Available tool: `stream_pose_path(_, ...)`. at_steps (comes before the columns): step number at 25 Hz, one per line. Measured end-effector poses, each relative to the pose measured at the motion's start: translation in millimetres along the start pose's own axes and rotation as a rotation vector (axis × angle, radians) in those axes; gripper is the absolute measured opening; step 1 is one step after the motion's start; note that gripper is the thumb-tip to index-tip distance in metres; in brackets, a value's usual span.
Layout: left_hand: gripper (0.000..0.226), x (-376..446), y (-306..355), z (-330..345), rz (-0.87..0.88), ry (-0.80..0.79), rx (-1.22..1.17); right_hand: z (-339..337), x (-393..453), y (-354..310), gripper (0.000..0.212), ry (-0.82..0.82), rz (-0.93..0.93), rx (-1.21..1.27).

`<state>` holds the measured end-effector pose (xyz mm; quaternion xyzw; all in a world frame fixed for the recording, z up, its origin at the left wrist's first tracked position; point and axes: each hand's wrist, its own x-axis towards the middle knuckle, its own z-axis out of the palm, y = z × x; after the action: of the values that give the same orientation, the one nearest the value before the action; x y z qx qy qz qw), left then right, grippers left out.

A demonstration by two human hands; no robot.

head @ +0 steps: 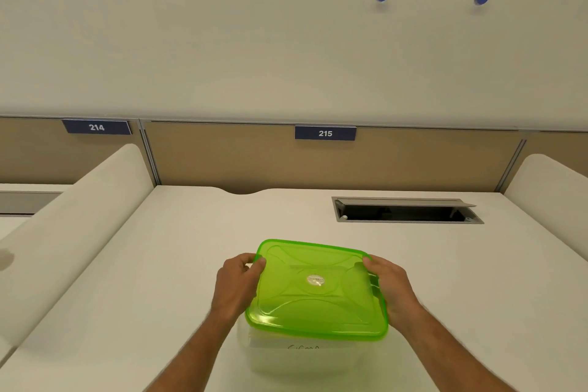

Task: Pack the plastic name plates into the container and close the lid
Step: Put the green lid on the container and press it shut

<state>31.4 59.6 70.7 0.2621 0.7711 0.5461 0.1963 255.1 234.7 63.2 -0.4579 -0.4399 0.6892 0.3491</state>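
A translucent green lid (315, 293) lies on top of a clear plastic container (305, 356) near the front middle of the white desk. My left hand (237, 283) grips the lid's left edge, thumb on top. My right hand (389, 286) grips the right edge the same way. Through the container's front wall I see pale flat pieces with faint handwriting; the name plates themselves are too blurred to make out.
An open cable hatch (407, 210) is sunk into the desk (159, 264) at the back right. White rounded dividers (79, 210) flank the desk on both sides. A tan partition behind carries number signs 214 and 215 (325, 133).
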Motion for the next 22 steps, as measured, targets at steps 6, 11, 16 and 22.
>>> stream_pose_path(6,0.029,-7.3,-9.0,-6.5,0.077,0.153,0.317,7.7,-1.4,12.6,0.017,-0.072,-0.026,-0.047)
stream_pose_path(11,0.035,-11.8,-25.2,-4.7,0.072,0.185,0.367,10.0,1.0,27.3,0.027,-0.077,-0.026,-0.137)
stream_pose_path(16,0.040,-9.3,-33.4,-2.2,0.004,0.171,0.360,8.6,4.6,37.5,0.037,-0.074,-0.016,-0.197)
stream_pose_path(22,0.039,-8.4,-40.2,-0.1,-0.020,0.164,0.414,8.2,6.2,47.6,0.036,-0.098,-0.043,-0.271)
